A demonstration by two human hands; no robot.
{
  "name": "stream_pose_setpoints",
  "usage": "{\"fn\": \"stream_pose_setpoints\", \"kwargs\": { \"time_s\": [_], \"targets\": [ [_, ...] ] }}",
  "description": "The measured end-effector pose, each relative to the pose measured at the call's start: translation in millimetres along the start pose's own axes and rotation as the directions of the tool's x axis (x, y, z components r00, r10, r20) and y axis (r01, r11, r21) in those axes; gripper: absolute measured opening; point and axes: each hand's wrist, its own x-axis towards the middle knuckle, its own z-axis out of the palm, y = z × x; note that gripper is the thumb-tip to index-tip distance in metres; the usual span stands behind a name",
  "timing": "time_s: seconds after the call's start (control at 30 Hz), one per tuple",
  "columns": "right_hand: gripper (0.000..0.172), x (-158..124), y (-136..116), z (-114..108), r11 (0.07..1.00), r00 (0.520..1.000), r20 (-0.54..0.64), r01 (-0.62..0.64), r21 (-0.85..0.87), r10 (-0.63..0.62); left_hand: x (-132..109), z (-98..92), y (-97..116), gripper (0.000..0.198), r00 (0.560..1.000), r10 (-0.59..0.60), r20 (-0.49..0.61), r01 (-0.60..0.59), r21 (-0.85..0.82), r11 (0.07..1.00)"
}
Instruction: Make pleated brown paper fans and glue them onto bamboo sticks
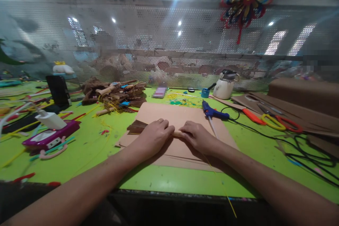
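My left hand (159,133) and my right hand (199,137) meet over tan paper sheets (169,113) on the green table. Between their fingertips runs a small tan paper roll (179,134), and both hands are closed on it. From behind the left hand sticks out a dark brown bundle of layered paper strips (136,127); whether it joins the roll is hidden. A thin yellow string (231,204) trails from beneath the right wrist over the table's front edge. A blue glue gun (214,111) rests on the sheets' far right corner, beyond my right hand.
Brown paper bundles (122,95) lie at the back left. A purple power strip (53,139) with a white plug and a black phone (57,90) are at left. Scissors (280,123), an orange-handled knife (253,116), black cable (296,148) and a white jug (224,86) occupy the right.
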Motion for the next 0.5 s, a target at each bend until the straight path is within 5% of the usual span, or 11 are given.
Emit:
{"fn": "stream_pose_setpoints", "kwargs": {
  "time_s": [0.17,0.37,0.43,0.5],
  "targets": [
    [0.023,0,-11,-18,0.935,0.985,0.036,-0.172,0.312,0.169,-1,-5.4,4,0.015,0.999,0.041,-0.030,-0.042,-0.006,0.999],
    [0.035,-2,-3,-22,0.649,0.896,0.322,-0.443,0.618,0.305,1,-7.8,8,0.015,0.995,0.099,-0.029,-0.098,0.006,0.995],
    [0.038,-2,-2,-24,0.649,0.895,0.326,-0.446,0.616,0.306,2,-8.6,9,0.016,0.995,0.095,-0.021,-0.095,-0.015,0.995],
    [0.040,0,-4,-27,0.768,0.934,0.227,-0.355,0.533,0.274,2,-9.8,9,0.018,0.998,0.068,-0.015,-0.069,-0.043,0.997]
  ]
}}
